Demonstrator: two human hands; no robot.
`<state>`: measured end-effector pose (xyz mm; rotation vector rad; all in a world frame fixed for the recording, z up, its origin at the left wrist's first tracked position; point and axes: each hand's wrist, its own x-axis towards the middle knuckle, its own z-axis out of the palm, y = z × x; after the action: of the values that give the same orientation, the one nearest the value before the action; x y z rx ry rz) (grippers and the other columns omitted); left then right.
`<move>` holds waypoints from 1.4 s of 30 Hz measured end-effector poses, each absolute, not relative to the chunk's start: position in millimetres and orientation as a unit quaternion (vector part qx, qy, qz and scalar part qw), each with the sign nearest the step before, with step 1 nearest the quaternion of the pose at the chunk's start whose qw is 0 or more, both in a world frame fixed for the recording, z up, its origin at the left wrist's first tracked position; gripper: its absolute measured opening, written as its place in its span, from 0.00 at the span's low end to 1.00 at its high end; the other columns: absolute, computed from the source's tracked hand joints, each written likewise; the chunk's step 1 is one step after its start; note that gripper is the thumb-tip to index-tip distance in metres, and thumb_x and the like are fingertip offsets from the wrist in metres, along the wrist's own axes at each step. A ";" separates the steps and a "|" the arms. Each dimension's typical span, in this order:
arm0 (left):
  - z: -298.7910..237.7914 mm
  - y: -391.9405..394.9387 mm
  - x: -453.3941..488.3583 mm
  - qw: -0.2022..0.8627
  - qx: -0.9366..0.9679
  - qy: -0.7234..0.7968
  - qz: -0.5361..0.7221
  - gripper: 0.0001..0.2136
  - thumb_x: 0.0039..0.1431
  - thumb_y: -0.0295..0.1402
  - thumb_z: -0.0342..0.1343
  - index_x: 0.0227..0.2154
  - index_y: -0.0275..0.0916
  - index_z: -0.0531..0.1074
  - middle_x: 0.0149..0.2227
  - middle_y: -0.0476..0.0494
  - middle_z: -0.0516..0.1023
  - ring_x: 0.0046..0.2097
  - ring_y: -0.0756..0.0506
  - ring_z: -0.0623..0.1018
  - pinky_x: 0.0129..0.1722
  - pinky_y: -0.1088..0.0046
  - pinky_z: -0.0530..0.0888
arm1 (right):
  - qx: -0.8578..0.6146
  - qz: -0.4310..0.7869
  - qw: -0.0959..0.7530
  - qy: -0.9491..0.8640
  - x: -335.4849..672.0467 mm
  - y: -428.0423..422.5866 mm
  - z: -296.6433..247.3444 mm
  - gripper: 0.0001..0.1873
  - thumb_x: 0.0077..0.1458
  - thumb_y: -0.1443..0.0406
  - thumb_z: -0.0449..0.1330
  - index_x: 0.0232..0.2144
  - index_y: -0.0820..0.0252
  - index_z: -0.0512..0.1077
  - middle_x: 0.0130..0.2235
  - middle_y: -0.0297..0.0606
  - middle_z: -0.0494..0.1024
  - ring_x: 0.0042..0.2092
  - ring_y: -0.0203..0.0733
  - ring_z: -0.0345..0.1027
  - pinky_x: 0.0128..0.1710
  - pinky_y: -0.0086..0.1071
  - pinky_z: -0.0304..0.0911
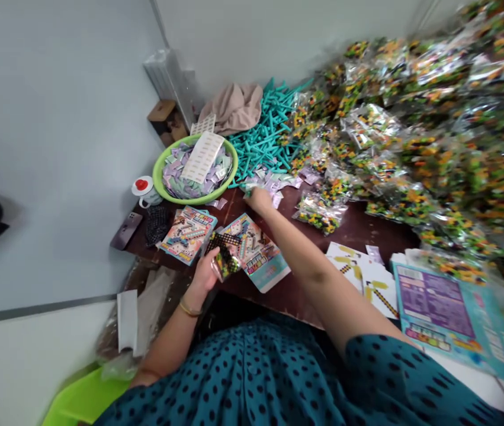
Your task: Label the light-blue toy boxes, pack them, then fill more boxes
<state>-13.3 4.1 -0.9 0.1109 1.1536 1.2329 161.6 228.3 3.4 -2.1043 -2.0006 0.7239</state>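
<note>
Taking the middle of my view as the clock's centre, my left hand (205, 273) is between seven and eight o'clock, its fingers clamped on a clear plastic packet of small coloured pieces (225, 266). Glare hides much of what is inside, and I can't make out whether the black lattice piece (229, 239) at its upper edge is in the packet or behind it. My right hand (259, 201), apart from the left, is just off centre toward twelve, at the near edge of a loose spread of small flat lilac sachets (273, 178); its fingertips are too blurred for me to tell whether they grip one. The packet partly covers a colourful printed card with a pale teal end (269, 275). At ten, white printed sheets (202, 157) hide some sachets in a round lime-green plastic basin (158, 174). Toward one lies a heap of teal plastic sticks (269, 127). At two to three, a great pile of clear bags of orange, green and black pieces (447, 154) blurs and is cut off by the right edge. At four, bags partly cover a flat teal-and-purple printed box (438, 302), its small print unreadable.
</note>
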 end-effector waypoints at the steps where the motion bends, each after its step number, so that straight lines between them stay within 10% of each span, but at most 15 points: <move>1: -1.6 8.5 -10.2 0.653 0.066 0.501 0.564 0.16 0.52 0.27 0.69 0.45 0.35 0.77 0.42 0.41 0.86 0.48 0.41 0.85 0.56 0.63 0.79 | -0.696 0.239 0.091 -0.671 174.5 217.8 6.2 0.17 0.65 0.67 0.58 0.52 0.71 0.76 0.50 0.57 0.82 0.49 0.51 0.78 0.47 0.34 0.69; 10: -0.2 21.7 58.9 0.628 0.149 0.474 0.599 0.11 0.57 0.35 0.69 0.41 0.39 0.77 0.39 0.48 0.84 0.45 0.46 0.83 0.51 0.71 0.77 | -0.534 0.146 0.206 -0.807 172.5 11.0 25.6 0.20 0.67 0.69 0.54 0.58 0.57 0.75 0.56 0.52 0.77 0.57 0.57 0.68 0.56 0.47 0.67; 17: -4.8 -6.9 95.5 0.590 0.234 0.490 0.598 0.14 0.60 0.40 0.66 0.47 0.43 0.76 0.50 0.46 0.82 0.55 0.43 0.79 0.58 0.68 0.73 | -0.566 0.419 0.551 -0.448 204.7 -28.1 -6.6 0.37 0.61 0.51 0.63 0.68 0.56 0.62 0.67 0.50 0.66 0.66 0.50 0.64 0.65 0.46 0.64; 22: -10.6 -27.5 96.4 0.554 0.404 0.522 0.507 0.17 0.54 0.45 0.70 0.41 0.40 0.78 0.46 0.38 0.82 0.57 0.36 0.78 0.63 0.58 0.69 | -0.466 0.607 0.567 -0.305 218.3 -56.9 -20.5 0.38 0.50 0.45 0.69 0.58 0.57 0.72 0.59 0.43 0.78 0.58 0.47 0.74 0.61 0.40 0.69; 26: -6.4 -38.5 78.3 0.526 0.602 0.476 0.366 0.33 0.33 0.32 0.80 0.48 0.41 0.80 0.64 0.33 0.74 0.72 0.28 0.62 0.74 0.48 0.51 | -0.534 0.533 0.587 -0.292 276.4 -72.3 -29.6 0.35 0.46 0.47 0.72 0.54 0.55 0.76 0.55 0.40 0.81 0.54 0.45 0.75 0.57 0.39 0.72; 32: 16.0 -18.6 31.8 0.391 0.675 0.484 0.397 0.15 0.57 0.38 0.68 0.47 0.43 0.82 0.58 0.36 0.79 0.68 0.34 0.70 0.74 0.54 0.53 | -0.568 0.495 0.575 -0.318 335.5 -96.2 -33.0 0.34 0.50 0.48 0.70 0.56 0.55 0.75 0.57 0.41 0.80 0.57 0.46 0.74 0.62 0.44 0.68; 42: 41.3 -22.7 17.1 0.375 0.644 0.482 0.461 0.30 0.64 0.61 0.54 0.55 0.44 0.79 0.60 0.39 0.78 0.65 0.39 0.72 0.71 0.62 0.60 | -0.478 0.536 0.547 -0.431 299.7 -104.4 13.1 0.31 0.54 0.53 0.69 0.58 0.55 0.75 0.61 0.41 0.78 0.61 0.50 0.72 0.66 0.44 0.64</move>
<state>17.1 -22.7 41.3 1.6479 1.2339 1.1798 299.7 -104.4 13.1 -1.1327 -1.0216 1.2704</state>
